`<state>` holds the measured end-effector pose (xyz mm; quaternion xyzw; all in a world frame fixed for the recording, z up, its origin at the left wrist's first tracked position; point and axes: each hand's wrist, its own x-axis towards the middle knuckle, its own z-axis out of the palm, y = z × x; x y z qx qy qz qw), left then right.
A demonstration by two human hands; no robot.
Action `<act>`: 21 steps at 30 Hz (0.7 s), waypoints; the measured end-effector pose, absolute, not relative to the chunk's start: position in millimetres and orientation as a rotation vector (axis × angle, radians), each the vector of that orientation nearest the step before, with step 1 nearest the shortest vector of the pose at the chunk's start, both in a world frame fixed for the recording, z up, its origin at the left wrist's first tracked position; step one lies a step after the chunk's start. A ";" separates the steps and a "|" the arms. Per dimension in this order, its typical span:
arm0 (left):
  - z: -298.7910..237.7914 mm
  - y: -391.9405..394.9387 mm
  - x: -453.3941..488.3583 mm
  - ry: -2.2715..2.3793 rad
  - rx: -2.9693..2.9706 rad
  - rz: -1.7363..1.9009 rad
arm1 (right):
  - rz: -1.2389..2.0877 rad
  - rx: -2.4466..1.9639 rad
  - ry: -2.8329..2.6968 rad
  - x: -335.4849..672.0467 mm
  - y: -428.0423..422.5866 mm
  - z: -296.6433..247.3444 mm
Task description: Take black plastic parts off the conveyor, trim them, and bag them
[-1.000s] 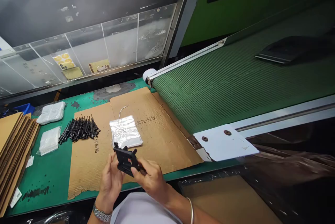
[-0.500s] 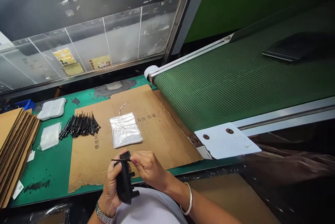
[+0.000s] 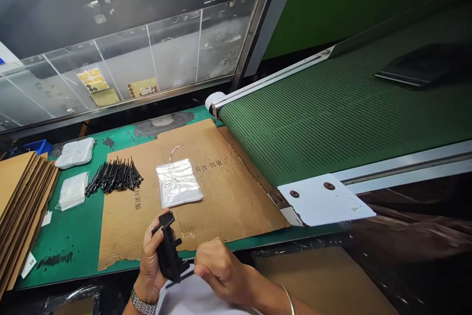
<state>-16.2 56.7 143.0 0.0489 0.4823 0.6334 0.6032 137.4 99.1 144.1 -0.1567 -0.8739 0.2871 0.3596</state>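
Note:
My left hand [image 3: 150, 261] is wrapped round a black plastic part [image 3: 168, 253], long and narrow, with short pegs along its right side. Closed in a fist, my right hand [image 3: 223, 271] is beside the part's lower end and grips a thin black stick [image 3: 180, 278]. The stick crosses near the bottom of the part; whether they touch I cannot tell. Beyond my hands, a stack of clear plastic bags [image 3: 179, 183] lies on a flat cardboard sheet [image 3: 236, 197]. A pile of thin black rods with thicker ends [image 3: 115, 176] straddles the sheet's left edge.
Flat cardboard pieces [image 3: 22, 216] stand stacked at the left of the green table [image 3: 79, 236]. Two more bag bundles, one upper [image 3: 75, 153] and one lower [image 3: 73, 191], lie beside them. A green conveyor belt [image 3: 313, 123] rises at the right, carrying a dark flat object [image 3: 416, 67].
My right hand has moved down with the thin stick, from the top of the black part to its lower end. My left hand has shifted slightly left and tilted the part.

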 end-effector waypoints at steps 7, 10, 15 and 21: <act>145.9 53.3 -10.4 1.085 0.244 1.468 | 0.902 -0.781 -1.988 125.6 105.2 154.5; 145.6 51.2 -8.9 1.055 0.286 1.496 | 0.902 -0.798 -2.029 121.6 101.5 152.0; 145.5 47.0 -10.5 1.052 0.264 1.490 | 0.803 -0.843 -2.086 125.0 101.5 147.7; 138.7 45.9 -9.7 0.884 0.216 1.380 | 0.783 -0.876 -2.152 134.1 114.9 144.0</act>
